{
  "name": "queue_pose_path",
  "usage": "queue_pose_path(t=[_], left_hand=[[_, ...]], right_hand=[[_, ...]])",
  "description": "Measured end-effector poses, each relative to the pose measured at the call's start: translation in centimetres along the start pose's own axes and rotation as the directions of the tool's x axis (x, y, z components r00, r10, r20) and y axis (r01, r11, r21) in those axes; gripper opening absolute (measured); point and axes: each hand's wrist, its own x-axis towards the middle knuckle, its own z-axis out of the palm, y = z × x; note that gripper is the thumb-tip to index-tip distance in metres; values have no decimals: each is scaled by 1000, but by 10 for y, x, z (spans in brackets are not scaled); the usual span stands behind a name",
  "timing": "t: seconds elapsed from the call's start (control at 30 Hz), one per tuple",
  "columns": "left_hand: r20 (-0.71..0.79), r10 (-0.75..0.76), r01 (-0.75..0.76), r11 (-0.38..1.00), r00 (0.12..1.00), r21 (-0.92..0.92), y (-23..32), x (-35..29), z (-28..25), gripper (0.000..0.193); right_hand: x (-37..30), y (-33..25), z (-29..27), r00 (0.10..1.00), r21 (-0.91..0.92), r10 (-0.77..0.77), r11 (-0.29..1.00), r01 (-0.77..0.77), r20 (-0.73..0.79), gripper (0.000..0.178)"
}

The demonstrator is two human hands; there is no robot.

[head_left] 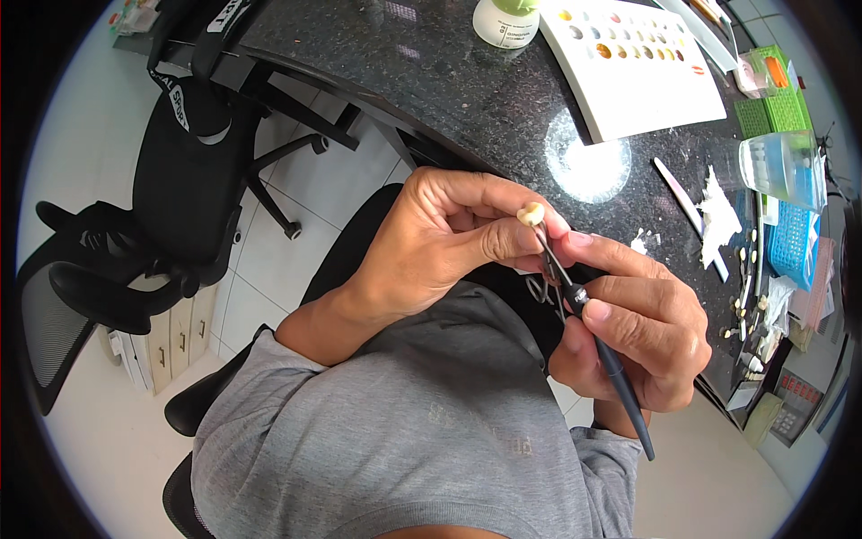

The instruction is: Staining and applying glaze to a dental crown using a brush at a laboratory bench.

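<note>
My left hand (pixel 449 242) is closed, thumb and fingers pinched around a small cream, tooth-shaped dental crown (pixel 532 214). My right hand (pixel 646 328) grips a slim tool with a dark tapered handle (pixel 621 382), whose thin metal shaft (pixel 554 255) reaches up to the crown. Right fingertips almost meet the left fingers there. Beneath the hands hangs another thin metal instrument with a loop (pixel 539 287); the fingers partly hide it, and which hand bears it I cannot tell.
On the black speckled worktop (pixel 431 90) stand a white palette (pixel 620 103) with colour wells, a bottle with a green top (pixel 505 22), and a cup of water (pixel 781 166). Near the right edge lie a white-handled stick (pixel 680 196), crumpled tissue (pixel 718 216), a blue basket (pixel 795 242) and several small tooth-coloured pieces.
</note>
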Motion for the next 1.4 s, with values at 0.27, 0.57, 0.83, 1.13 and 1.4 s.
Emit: queue_pose_path(t=[0.27, 0.57, 0.83, 1.13, 1.4], left_hand=[[23, 31, -32, 998, 999, 53, -2, 0, -1, 14], [-7, -104, 104, 994, 995, -16, 7, 2, 5, 17], [16, -83, 83, 996, 996, -15, 3, -2, -2, 14], [91, -125, 126, 992, 988, -7, 5, -3, -11, 12], [122, -144, 150, 988, 982, -41, 9, 0, -12, 14]], right_hand=[[0, -1, -2, 1000, -22, -10, 1000, 10, 15, 21], [8, -13, -30, 962, -79, 168, 979, -189, -214, 29], [60, 8, -63, 858, -37, 438, 885, -463, -269, 20], [90, 55, -53, 799, 37, 598, 801, -597, -58, 14], [94, 69, -53, 759, 75, 651, 758, -647, -27, 14]])
